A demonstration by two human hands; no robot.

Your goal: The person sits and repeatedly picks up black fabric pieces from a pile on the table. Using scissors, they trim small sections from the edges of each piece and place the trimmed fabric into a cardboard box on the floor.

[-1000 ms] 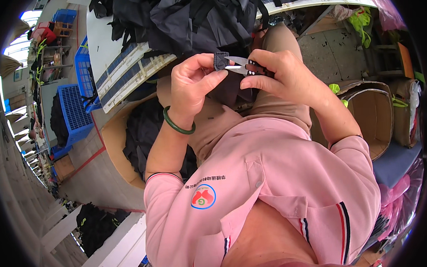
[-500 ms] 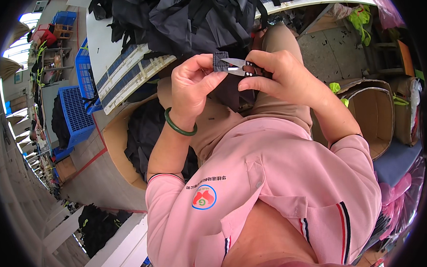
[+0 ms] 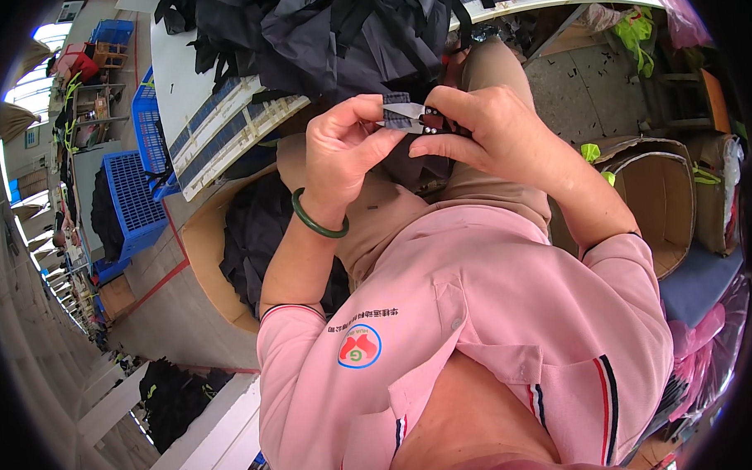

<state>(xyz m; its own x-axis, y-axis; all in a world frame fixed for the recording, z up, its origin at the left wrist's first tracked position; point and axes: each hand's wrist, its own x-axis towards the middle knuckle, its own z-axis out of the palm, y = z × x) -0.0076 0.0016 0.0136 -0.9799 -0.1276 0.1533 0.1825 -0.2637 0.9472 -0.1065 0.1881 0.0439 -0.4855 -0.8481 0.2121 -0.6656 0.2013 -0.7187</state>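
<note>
Between the thumb and fingers of my left hand [image 3: 337, 149] is pinched a small dark fabric piece [image 3: 395, 98], with stitching along it. A green bangle [image 3: 313, 221] circles that wrist. My right hand [image 3: 492, 131] is closed around thread snips [image 3: 406, 113] with dark handles. Their pointed blades are spread and lie across the fabric piece, close to my left fingertips. Whether a thread lies between the blades is too small to tell. Both hands are held above my lap, just before a heap of black fabric pieces [image 3: 303, 43] with straps.
The heap lies on a white table [image 3: 172, 76]. At my left stands a cardboard box [image 3: 207, 249] holding black fabric, with blue crates [image 3: 134, 198] beyond it. Another cardboard box [image 3: 661, 217] is at my right, near pink plastic wrapping [image 3: 695, 348].
The snips have moved left, their blades now reaching over the fabric piece. My right hand has shifted slightly left with them, and the fabric piece has tilted a little.
</note>
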